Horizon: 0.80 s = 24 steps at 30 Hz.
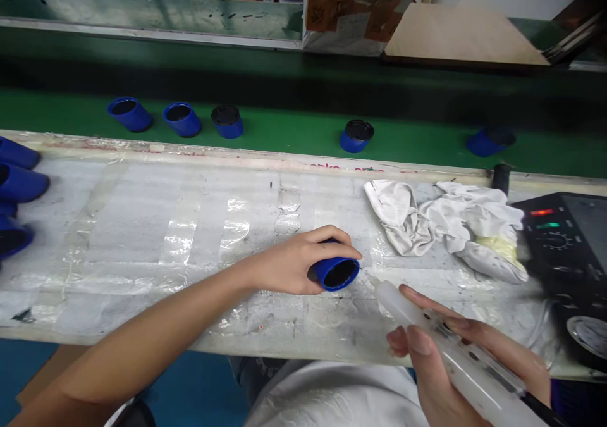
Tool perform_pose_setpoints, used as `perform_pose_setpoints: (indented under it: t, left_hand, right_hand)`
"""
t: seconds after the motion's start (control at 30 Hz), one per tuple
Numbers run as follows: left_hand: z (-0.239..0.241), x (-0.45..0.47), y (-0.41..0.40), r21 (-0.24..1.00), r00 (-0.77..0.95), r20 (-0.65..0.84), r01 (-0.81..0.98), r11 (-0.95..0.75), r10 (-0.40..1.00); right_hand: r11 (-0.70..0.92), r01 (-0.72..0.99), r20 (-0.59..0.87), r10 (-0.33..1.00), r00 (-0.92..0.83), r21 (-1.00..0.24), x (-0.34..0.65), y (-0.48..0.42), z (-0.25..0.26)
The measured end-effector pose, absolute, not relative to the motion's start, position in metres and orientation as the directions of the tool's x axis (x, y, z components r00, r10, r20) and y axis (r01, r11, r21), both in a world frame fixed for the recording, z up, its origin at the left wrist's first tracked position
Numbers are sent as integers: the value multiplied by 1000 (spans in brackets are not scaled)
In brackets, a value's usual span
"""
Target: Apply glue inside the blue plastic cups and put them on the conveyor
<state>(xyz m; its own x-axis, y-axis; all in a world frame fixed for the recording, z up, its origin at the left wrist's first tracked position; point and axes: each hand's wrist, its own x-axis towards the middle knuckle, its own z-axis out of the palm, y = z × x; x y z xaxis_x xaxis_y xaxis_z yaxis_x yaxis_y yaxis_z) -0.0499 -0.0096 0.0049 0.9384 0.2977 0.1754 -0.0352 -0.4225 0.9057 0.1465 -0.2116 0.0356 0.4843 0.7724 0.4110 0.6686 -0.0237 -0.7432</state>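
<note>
My left hand (296,262) is wrapped round a blue cylindrical cup (337,272) lying on its side on the taped worktop, its dark open mouth facing right. My right hand (441,364) grips a translucent white syringe-like dispenser (427,326), held like a pen. Its tip (379,286) points up-left and sits a little to the right of the cup's mouth, not touching it.
Several blue cups (183,119) lie on the green conveyor belt (294,133) behind the worktop. More blue cups (19,183) are stacked at the left edge. A crumpled white rag (450,221) lies at the right. A black controller box (564,243) with lights stands at the far right.
</note>
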Motion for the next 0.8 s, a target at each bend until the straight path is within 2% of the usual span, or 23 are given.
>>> perform_pose_setpoints:
  t: [0.4,0.63,0.8]
  left_hand:
    - [4,-50,-10,919,929,169,-27,-394,329]
    - [5,-49,-9,920,921,166,-17,-392,351]
    - [2,-48,-4,912,895,196,-17,-409,400]
  right_hand:
    - [45,542,405,718,566,-839,130,-227,3]
    - [-52,615,407,705,580,-787,127,-229,9]
    - [-80,581,371,697,613,-810,127,-228,23]
